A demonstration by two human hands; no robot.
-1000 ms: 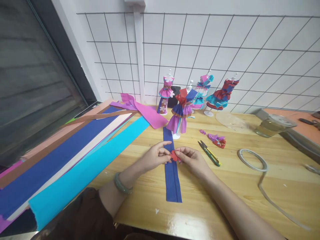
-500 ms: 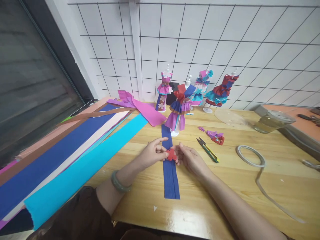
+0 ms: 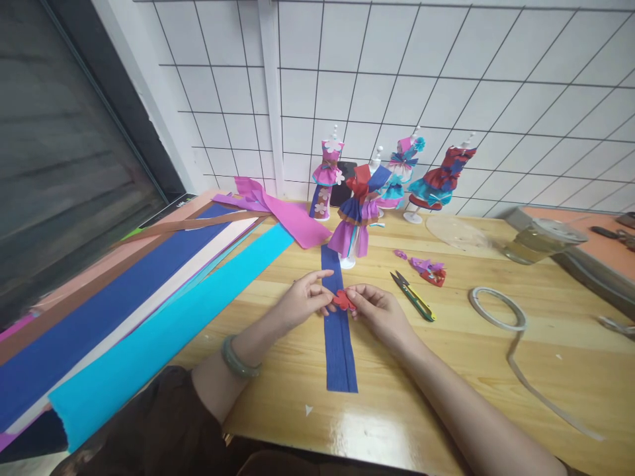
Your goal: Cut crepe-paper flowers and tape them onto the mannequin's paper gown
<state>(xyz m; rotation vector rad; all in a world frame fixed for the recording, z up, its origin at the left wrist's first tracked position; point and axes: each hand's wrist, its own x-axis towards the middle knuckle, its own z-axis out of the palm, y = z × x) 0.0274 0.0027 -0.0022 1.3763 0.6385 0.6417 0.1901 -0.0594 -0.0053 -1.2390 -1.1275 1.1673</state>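
Red flower point(image 3: 344, 300) held up over blue strip point(image 3: 340, 350), btwn both hands: R hand point(image 3: 380, 311) pinches its edge w/ thumb & fingers; L hand point(image 3: 306, 301) has fingertips at the other side, index raised, can't tell if gripping. Snips point(image 3: 413, 296) lie nearby, right of R hand; dressed mini mannequin point(image 3: 358, 215) stands just beyond.

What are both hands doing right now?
Left hand: partly curled, fingertips at the red paper flower's edge.
Right hand: closed, pinching the flower between thumb and fingers.
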